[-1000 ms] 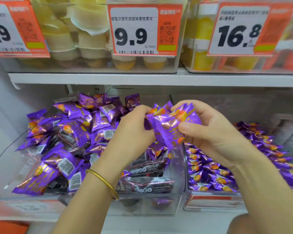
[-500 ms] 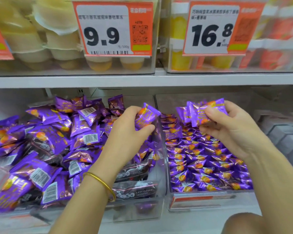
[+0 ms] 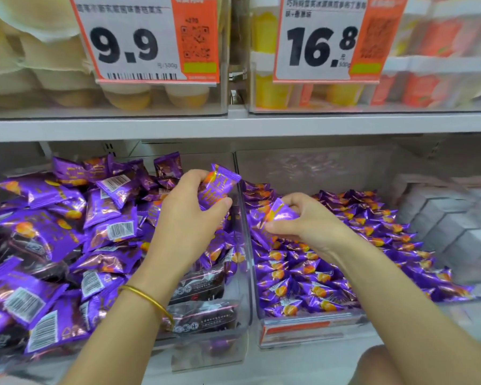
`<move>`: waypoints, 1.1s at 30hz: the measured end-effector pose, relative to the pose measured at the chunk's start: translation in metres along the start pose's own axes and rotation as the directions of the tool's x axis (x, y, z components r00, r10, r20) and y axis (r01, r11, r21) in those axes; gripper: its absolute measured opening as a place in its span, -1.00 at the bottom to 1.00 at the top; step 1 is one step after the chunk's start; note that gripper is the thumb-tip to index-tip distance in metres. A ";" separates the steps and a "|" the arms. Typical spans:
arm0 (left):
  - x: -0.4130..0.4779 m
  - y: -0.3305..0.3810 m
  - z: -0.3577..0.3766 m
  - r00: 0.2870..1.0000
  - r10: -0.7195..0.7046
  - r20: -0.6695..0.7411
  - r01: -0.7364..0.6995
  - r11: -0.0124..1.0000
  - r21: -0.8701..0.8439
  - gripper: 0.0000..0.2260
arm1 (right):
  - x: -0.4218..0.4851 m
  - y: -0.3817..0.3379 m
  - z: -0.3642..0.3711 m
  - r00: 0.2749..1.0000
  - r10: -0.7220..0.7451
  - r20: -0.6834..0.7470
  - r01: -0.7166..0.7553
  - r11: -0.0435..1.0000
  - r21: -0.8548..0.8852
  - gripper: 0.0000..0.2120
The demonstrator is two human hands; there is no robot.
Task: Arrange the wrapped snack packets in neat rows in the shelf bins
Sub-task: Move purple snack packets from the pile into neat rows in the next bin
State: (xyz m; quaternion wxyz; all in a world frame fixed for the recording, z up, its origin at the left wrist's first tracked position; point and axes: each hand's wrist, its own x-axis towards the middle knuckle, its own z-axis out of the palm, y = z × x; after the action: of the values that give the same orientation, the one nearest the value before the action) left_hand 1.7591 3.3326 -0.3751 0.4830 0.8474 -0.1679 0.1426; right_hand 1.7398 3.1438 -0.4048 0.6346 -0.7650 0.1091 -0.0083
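Observation:
My left hand (image 3: 190,215) grips one purple snack packet (image 3: 221,180) above the right edge of the left clear bin (image 3: 245,315), where purple packets (image 3: 67,240) lie in a loose heap. My right hand (image 3: 308,220) pinches another purple packet (image 3: 279,213) low over the back left part of the right clear bin (image 3: 311,326). Purple packets (image 3: 317,284) in that bin lie in overlapping rows. A gold bangle (image 3: 150,301) circles my left wrist.
A grey shelf board (image 3: 233,125) runs across above the bins. Over it stand clear bins of jelly cups (image 3: 53,65) with price tags 9.9 (image 3: 139,43) and 16.8 (image 3: 325,43). Pale grey boxes (image 3: 450,229) sit to the right of the rows.
My right hand has dropped from above the right bin down onto its packets at the back left. My left hand keeps hold of its packet in about the same place.

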 end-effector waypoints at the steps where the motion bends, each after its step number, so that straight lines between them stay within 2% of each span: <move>1: 0.000 0.000 0.000 1.000 -0.001 0.003 0.001 1.000 -0.003 -0.82 | 0.000 0.003 0.001 0.999 -0.035 -0.040 0.030 0.991 -0.133 -0.59; 2: 0.000 0.000 -0.001 1.000 -0.003 0.006 0.003 1.000 -0.007 -0.82 | 0.000 0.004 0.002 0.996 -0.074 -0.059 0.058 0.970 -0.236 -0.60; 5: 0.000 0.000 -0.002 1.000 -0.004 0.009 0.004 1.000 -0.008 -0.82 | -0.001 0.008 0.000 0.990 -0.125 -0.063 0.091 0.916 -0.391 -0.61; 8: -0.001 0.001 -0.003 1.000 0.002 0.011 -0.002 1.000 -0.011 -0.81 | -0.003 0.009 -0.004 0.987 -0.130 -0.099 0.055 0.835 -0.547 -0.47; 10: -0.002 0.002 -0.004 1.000 -0.001 0.015 0.001 1.000 -0.022 -0.80 | -0.004 0.009 -0.006 0.988 -0.107 -0.113 0.030 0.841 -0.539 -0.44; 13: -0.002 0.002 -0.004 1.000 0.001 0.020 0.000 1.000 -0.027 -0.80 | -0.010 0.008 -0.006 0.994 -0.042 -0.100 -0.005 0.904 -0.427 -0.39; 17: -0.002 -0.001 -0.005 0.999 0.008 0.037 -0.008 1.000 -0.015 -0.80 | -0.014 0.003 0.000 0.996 -0.008 -0.089 -0.019 0.953 -0.304 -0.56; 20: -0.003 -0.002 -0.006 0.999 0.017 0.046 -0.017 1.000 -0.004 -0.79 | -0.012 0.004 0.006 0.998 -0.022 -0.066 0.005 0.968 -0.251 -0.61; 22: -0.004 -0.003 -0.007 0.998 0.024 0.050 -0.024 1.000 0.007 -0.78 | -0.013 0.004 0.010 0.995 -0.089 -0.050 0.066 0.933 -0.353 -0.65; 24: -0.004 -0.004 -0.007 0.998 0.026 0.054 -0.027 1.000 0.015 -0.78 | -0.014 0.004 0.011 0.985 -0.164 -0.057 0.105 0.824 -0.557 -0.66; 26: -0.003 -0.004 -0.007 0.998 0.028 0.056 -0.030 0.999 0.022 -0.78 | -0.014 0.005 0.008 0.974 -0.209 -0.082 0.098 0.723 -0.683 -0.63; 30: -0.003 -0.004 -0.006 0.998 0.026 0.061 -0.027 0.999 0.025 -0.78 | -0.016 0.005 0.008 0.980 -0.196 -0.029 0.118 0.693 -0.712 -0.64; 33: -0.004 -0.003 -0.006 0.998 0.027 0.062 -0.028 0.999 0.024 -0.78 | -0.016 0.006 0.001 0.980 -0.197 -0.039 0.118 0.721 -0.683 -0.69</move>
State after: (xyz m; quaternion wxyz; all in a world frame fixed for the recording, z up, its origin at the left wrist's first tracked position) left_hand 1.7569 3.3398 -0.3765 0.4651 0.8549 -0.1927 0.1249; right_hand 1.7239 3.1468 -0.4087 0.3028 -0.9481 0.0733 -0.0636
